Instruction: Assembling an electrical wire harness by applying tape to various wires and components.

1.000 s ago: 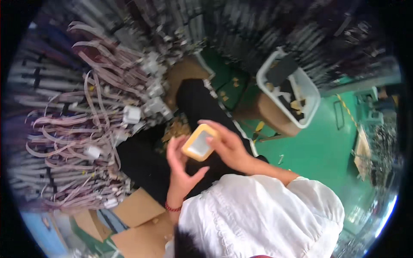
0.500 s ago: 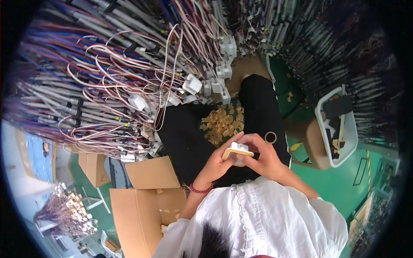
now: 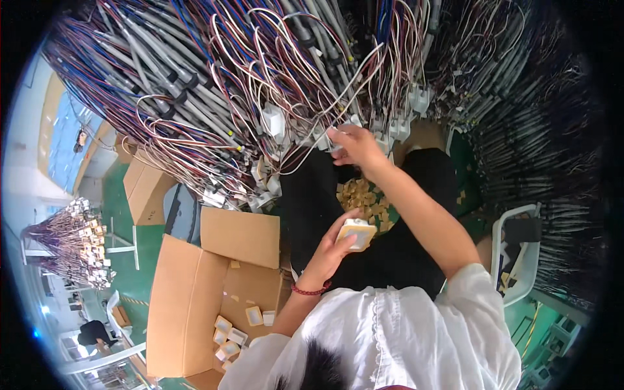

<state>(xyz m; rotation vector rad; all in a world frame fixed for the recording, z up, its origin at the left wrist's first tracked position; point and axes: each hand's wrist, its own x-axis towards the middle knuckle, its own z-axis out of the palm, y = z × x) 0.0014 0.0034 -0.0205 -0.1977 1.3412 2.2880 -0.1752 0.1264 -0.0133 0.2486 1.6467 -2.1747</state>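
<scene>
In front of my lap, my left hand (image 3: 328, 253) grips a small white box-shaped plastic part (image 3: 357, 234) with a yellowish border. Its fingers are wrapped round the sides and the flat face is tilted up. My right hand (image 3: 363, 151) is stretched forward to the hanging wire bundle (image 3: 260, 78), over my knees. Its fingers are curled closed among the white wire ends, and what they pinch is too hard to make out. A white box-shaped wire end (image 3: 273, 122) hangs left of this hand. Small tan scraps (image 3: 364, 200) are heaped on the floor between my legs.
An open cardboard box (image 3: 179, 305) on my left holds several white parts with yellowish borders (image 3: 222, 325). Behind it stand another carton (image 3: 151, 188) and a grey-blue object (image 3: 182, 211). A pale bin (image 3: 520, 296) stands on my right. Dark wire bundles (image 3: 539, 143) hang at the far right.
My right hand has let go of the white part and moved forward to the wires. My left hand keeps the part, now turned face up. The view has shifted left, showing more of the box.
</scene>
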